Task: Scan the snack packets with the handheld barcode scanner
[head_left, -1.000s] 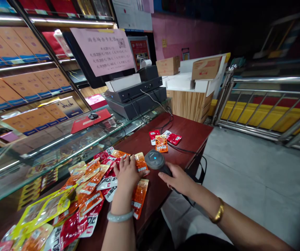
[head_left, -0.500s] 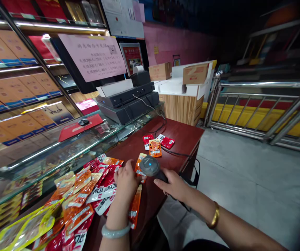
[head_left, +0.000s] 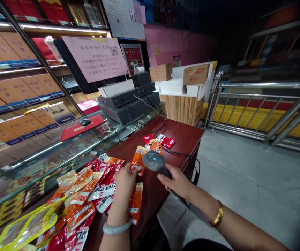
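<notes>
My right hand (head_left: 177,181) is wrapped round the handle of a dark barcode scanner (head_left: 154,161), whose top shows a small blue light. Between the thumb and fingers of my left hand (head_left: 126,177) is the lower end of an orange snack packet (head_left: 139,158), beside the scanner head. Under my left wrist a second orange packet (head_left: 136,204) lies on the brown table (head_left: 177,127). To the left spreads a pile of red, orange and yellow snack packets (head_left: 84,200). Beyond the scanner sit a few small packets, among them a red one (head_left: 167,142).
Along the left runs a glass counter (head_left: 47,157) with a red mat (head_left: 82,127) and a mouse. A cash drawer (head_left: 129,108) and a monitor with a pink sign (head_left: 95,59) stand behind. Black cables (head_left: 177,153) cross the table. A metal railing (head_left: 265,104) is at the right.
The orange packet in my left hand has shifted left and tilted, showing more of its face. The scanner and my right hand have moved slightly right.
</notes>
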`<state>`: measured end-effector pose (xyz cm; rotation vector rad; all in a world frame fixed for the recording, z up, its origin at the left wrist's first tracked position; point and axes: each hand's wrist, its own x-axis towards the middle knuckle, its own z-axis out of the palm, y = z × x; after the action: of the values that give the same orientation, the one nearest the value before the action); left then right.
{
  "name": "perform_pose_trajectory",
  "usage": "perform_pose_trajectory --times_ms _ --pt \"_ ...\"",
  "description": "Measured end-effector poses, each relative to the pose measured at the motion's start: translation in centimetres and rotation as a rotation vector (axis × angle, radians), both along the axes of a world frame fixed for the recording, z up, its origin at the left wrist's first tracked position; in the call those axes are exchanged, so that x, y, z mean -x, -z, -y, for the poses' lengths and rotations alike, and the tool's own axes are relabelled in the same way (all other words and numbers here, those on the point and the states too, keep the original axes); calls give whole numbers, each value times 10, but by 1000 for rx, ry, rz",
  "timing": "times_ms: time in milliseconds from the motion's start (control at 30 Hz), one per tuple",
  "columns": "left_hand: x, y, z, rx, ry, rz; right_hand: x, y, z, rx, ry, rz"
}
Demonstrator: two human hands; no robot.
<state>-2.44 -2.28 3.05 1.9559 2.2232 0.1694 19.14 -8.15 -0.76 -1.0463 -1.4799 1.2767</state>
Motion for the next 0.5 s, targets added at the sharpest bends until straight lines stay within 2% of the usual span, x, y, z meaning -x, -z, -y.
perform_pose_trajectory --times_ms 167,300,400,500 --pt "0 0 2 -38 33 14 1 -6 2 -42 -3 13" --pt "2 2 1 -42 6 80 -1 -5 1 -56 -3 35" --pt "3 9 -2 -77 -7 184 -3 -2 1 -58 10 50" --pt "3 22 -10 -177 64 393 -4 1 2 -39 20 61"
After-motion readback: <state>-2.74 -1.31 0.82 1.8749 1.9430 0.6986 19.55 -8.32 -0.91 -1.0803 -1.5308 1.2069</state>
